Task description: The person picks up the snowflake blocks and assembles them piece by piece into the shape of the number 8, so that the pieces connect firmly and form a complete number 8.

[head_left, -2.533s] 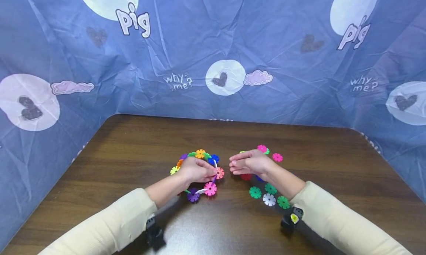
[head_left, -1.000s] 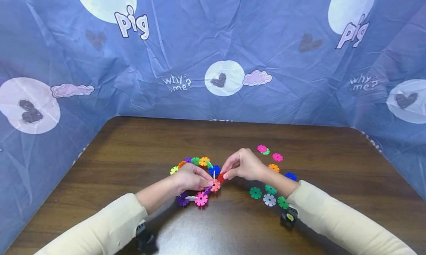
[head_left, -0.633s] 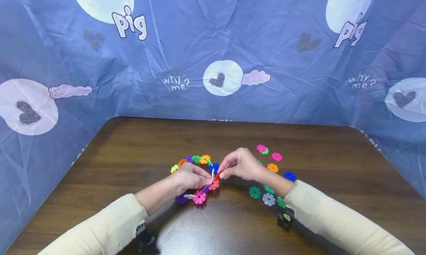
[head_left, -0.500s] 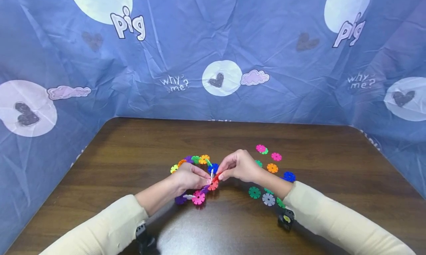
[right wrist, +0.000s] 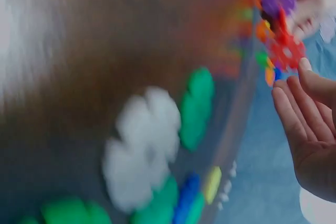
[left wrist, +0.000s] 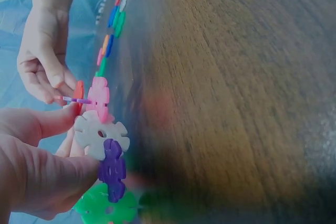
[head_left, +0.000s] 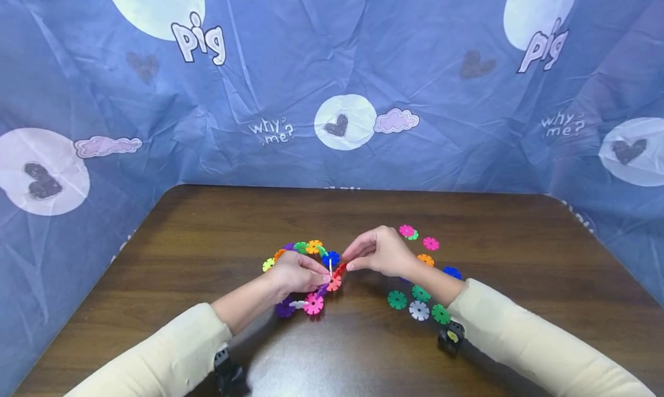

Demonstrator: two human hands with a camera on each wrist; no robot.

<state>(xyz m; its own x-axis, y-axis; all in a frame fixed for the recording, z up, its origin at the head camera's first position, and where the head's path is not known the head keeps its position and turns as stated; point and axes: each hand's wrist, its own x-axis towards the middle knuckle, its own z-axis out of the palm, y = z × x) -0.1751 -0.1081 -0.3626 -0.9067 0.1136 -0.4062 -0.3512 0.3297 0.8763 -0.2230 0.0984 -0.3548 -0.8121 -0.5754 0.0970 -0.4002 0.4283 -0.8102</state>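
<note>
A ring of slotted, flower-shaped interlocking discs (head_left: 313,303) in many colours stands on the table, left of centre. My left hand (head_left: 300,275) pinches it at the coral disc (head_left: 334,283). A red disc (head_left: 340,269) sticks out from the coral disc to the right. My right hand (head_left: 384,252) is beside the red disc, thumb tip at its edge and fingers spread apart from it. In the right wrist view the red disc (right wrist: 287,52) is joined to the chain, with the thumb close by. The left wrist view shows a white disc (left wrist: 101,134) and a purple disc (left wrist: 113,169) near my left hand.
Loose discs lie on the brown table (head_left: 332,356) to the right: a white disc (head_left: 419,310), a green disc (head_left: 397,299), a blue disc (head_left: 452,272), a pink disc (head_left: 431,244) and others. Some are hidden by the right forearm. Blue printed cloth (head_left: 290,68) surrounds the table.
My right hand has brought the red disc leftward and pushed it against the coral disc. Its fingers have since opened and drawn slightly back, the red disc staying there. My left hand keeps its pinch.
</note>
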